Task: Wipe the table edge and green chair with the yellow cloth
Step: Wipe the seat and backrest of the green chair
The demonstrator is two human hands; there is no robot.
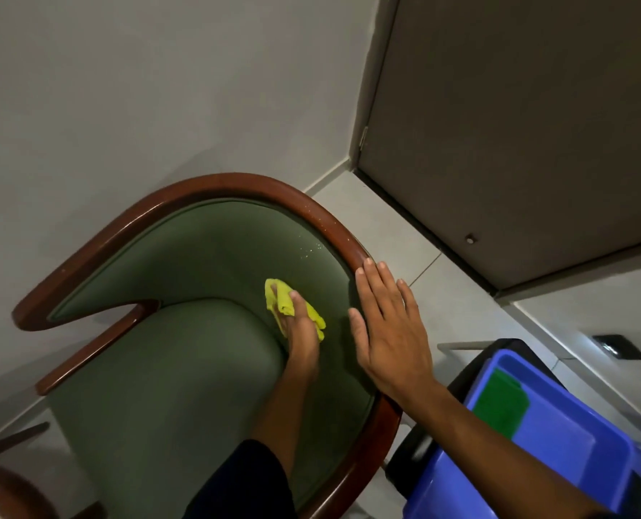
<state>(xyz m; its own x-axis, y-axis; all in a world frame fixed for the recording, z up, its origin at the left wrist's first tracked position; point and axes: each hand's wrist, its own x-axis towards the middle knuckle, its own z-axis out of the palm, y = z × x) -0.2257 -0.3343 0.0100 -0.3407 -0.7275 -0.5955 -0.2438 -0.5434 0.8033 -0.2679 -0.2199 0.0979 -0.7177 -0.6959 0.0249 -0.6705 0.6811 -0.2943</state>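
The green chair (184,264) has padded green upholstery and a curved brown wooden rim (214,185), and I look down on it from above. My left hand (303,331) presses the crumpled yellow cloth (283,301) against the inner backrest, just above the seat cushion (154,376). My right hand (390,331) lies flat with its fingers apart on the chair's right side, over the rim and the padding. Small wet specks (311,250) show on the upholstery and rim above the cloth. No table edge can be clearly made out.
The chair stands against a grey wall (124,88), next to a closed grey door (517,125). A blue plastic bin (573,455) holding a green item (502,406) sits at the lower right. Dark wooden furniture (4,488) shows at the bottom left, on a tiled floor (386,234).
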